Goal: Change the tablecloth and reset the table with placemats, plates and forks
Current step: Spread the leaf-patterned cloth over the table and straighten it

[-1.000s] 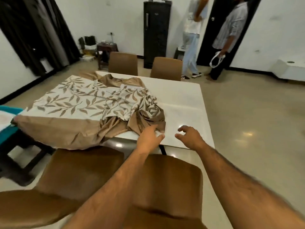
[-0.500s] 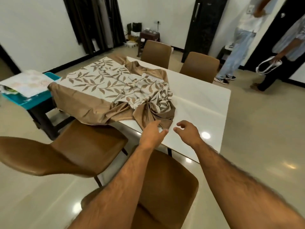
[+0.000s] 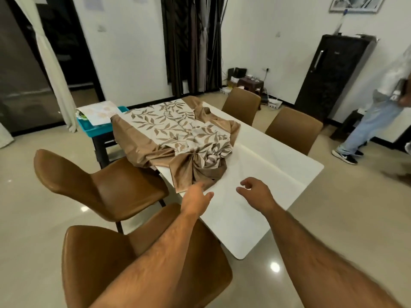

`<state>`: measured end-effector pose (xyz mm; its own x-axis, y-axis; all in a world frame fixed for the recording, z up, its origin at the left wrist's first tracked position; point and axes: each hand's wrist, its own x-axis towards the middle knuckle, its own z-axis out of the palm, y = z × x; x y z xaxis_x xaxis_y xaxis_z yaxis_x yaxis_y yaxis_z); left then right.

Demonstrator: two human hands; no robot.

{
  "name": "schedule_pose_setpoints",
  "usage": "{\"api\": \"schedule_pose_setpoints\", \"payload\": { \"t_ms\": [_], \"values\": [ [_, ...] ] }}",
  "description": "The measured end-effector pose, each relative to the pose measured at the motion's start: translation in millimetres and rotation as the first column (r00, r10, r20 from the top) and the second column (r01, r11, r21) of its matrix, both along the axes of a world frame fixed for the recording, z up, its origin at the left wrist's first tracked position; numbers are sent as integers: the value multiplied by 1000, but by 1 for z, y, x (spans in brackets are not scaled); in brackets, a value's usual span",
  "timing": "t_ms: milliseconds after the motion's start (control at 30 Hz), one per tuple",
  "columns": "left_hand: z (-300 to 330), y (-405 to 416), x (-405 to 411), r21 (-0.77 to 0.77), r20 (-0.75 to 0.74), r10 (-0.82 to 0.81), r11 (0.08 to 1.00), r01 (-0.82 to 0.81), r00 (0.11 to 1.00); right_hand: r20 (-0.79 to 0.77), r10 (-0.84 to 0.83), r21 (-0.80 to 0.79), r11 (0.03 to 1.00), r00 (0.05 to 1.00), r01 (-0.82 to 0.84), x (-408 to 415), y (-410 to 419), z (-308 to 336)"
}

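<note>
The left hand (image 3: pixel 195 200) reached over the near edge of the white table (image 3: pixel 266 174) with its fingers fairly straight, right at the brown hem of the tablecloth (image 3: pixel 178 134), though I could not tell if it touched; the right hand (image 3: pixel 255 193) hung over the bare top with loose, bent fingers and held nothing. The leafy tablecloth lay bunched up on the left half of the table, one side hanging over the left edge near a blue tray (image 3: pixel 97 127). Brown chairs (image 3: pixel 100 185) stood along the near and far edges.
</note>
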<state>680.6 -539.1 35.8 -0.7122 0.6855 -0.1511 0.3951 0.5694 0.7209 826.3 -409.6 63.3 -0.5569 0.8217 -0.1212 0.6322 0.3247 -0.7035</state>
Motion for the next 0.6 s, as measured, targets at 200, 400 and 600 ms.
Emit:
{"api": "schedule_pose_setpoints", "payload": {
  "t_ms": [200,400,600],
  "values": [
    [4,62,5,-16,-82,30,999,-32,996,0,96,-25,995,995,-96,-12,48,-9],
    [-30,132,-20,-19,-54,122,992,-123,991,27,184,11,983,983,-184,-40,119,-22],
    [-51,169,-45,-71,-30,201,977,-203,979,79,260,-29,966,962,-258,-75,183,-26]
  ]
}}
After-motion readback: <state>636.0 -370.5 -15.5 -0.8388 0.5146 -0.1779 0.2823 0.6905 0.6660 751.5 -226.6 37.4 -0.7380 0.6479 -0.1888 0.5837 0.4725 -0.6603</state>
